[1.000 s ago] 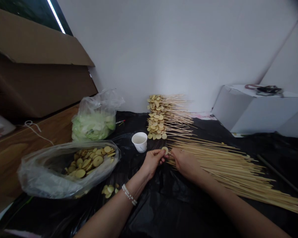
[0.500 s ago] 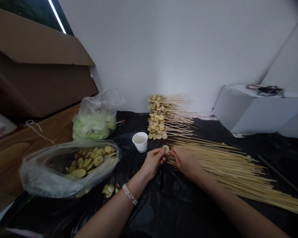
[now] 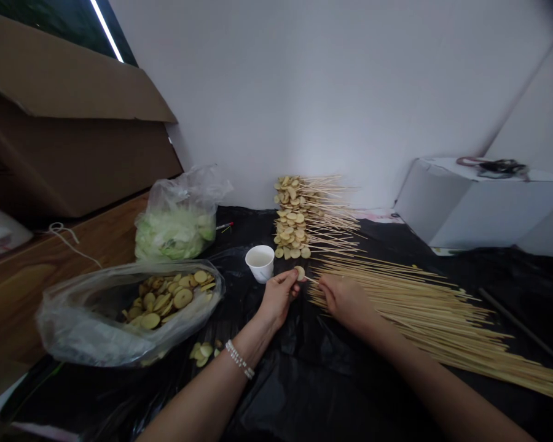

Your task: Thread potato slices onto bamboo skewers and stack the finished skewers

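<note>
My left hand (image 3: 279,299) pinches a round yellow potato slice (image 3: 299,273) between thumb and fingers. My right hand (image 3: 348,302) grips a thin bamboo skewer (image 3: 311,280) by its end, and the skewer's tip reaches the slice's edge. A beaded bracelet (image 3: 239,359) circles my left wrist. Just to the right of my right hand lies a wide spread of loose bamboo skewers (image 3: 424,319). Beyond my hands stands a pile of skewered potato slices (image 3: 295,215), their sticks pointing right. Hidden behind my fingers is part of the held slice.
Left of my hands, an open plastic bag (image 3: 74,322) holds potato slices, with a few more (image 3: 203,353) on the black plastic sheet (image 3: 304,393). A white paper cup (image 3: 260,264), a bag of shredded green vegetable (image 3: 175,236), cardboard boxes (image 3: 69,116) and a white box (image 3: 483,205) stand around.
My left hand has shifted slightly left with the slice, opening a small gap between my hands. The skewer now shows in that gap, with its tip at the slice.
</note>
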Demonstrator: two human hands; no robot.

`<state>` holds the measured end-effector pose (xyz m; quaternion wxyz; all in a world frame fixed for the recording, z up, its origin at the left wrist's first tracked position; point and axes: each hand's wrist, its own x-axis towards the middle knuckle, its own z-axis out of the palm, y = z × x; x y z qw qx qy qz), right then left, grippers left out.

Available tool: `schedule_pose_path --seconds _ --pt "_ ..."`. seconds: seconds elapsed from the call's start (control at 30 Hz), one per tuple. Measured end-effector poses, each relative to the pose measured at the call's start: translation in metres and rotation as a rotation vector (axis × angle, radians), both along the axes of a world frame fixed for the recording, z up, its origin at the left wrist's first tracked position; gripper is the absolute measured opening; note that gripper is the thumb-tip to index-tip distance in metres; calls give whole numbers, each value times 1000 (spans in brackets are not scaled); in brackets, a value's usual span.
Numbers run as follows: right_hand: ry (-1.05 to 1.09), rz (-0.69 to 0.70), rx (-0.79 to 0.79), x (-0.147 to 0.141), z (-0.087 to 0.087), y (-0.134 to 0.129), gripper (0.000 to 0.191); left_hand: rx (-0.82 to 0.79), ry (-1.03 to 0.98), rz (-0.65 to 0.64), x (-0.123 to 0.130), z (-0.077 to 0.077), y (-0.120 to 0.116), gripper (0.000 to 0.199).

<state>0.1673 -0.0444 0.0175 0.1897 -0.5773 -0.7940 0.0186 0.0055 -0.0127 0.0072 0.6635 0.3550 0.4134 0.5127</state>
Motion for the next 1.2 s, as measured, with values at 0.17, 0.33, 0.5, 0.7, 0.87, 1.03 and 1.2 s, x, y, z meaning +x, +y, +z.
schedule_pose_path --seconds 0.17,0.33,0.5,0.7,0.87,1.03,1.2 --pt "41 12 32 0 -2 0 23 25 4 -17 0 -1 -1 37" --pt "17 -2 45 -1 -4 -2 23 41 16 -30 0 -1 0 40" --pt "28 13 -23 -1 -5 0 24 36 13 -40 -1 -1 0 37" --pt "40 11 51 -1 -4 -1 23 35 29 -49 0 -2 -2 36" --pt "-5 -6 85 -2 -6 -2 22 33 41 -63 1 0 -3 37" --pt "-74 -21 63 -3 -6 -3 25 17 22 -76 1 0 -3 37" --pt "-35 -20 92 -4 -5 -4 24 4 12 -78 3 1 -5 40"
